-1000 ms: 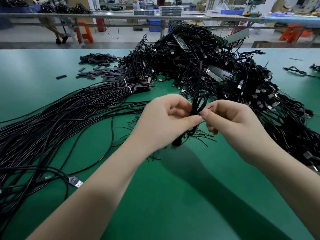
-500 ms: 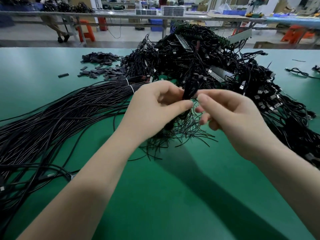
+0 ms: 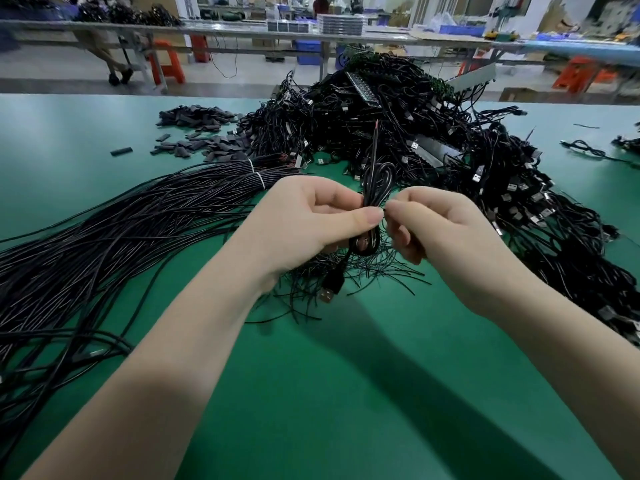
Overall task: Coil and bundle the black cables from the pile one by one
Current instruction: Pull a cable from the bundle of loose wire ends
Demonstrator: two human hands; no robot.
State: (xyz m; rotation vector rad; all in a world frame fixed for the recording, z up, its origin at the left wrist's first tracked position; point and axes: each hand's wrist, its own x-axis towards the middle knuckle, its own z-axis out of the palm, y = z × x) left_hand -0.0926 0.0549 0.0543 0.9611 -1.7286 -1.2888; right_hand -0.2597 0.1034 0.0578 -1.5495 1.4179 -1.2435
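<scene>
The left hand [image 3: 304, 226] pinches a coiled black USB cable [image 3: 372, 199] above the green worktop [image 3: 346, 393], its grip clamped round the coil's middle. The right hand [image 3: 446, 233] pinches it from the other side, just before the cable pile [image 3: 433, 140].

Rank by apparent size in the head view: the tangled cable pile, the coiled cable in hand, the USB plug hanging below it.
1. Tangled cable pile, largest by far, though farther away.
2. Coiled cable.
3. USB plug, smallest.

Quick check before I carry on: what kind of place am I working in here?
Most likely a cable assembly workshop or factory floor. A big pile of black cables with USB plugs covers the green worktable, long uncoiled cables lie alongside, and more workbenches stand behind.
</scene>
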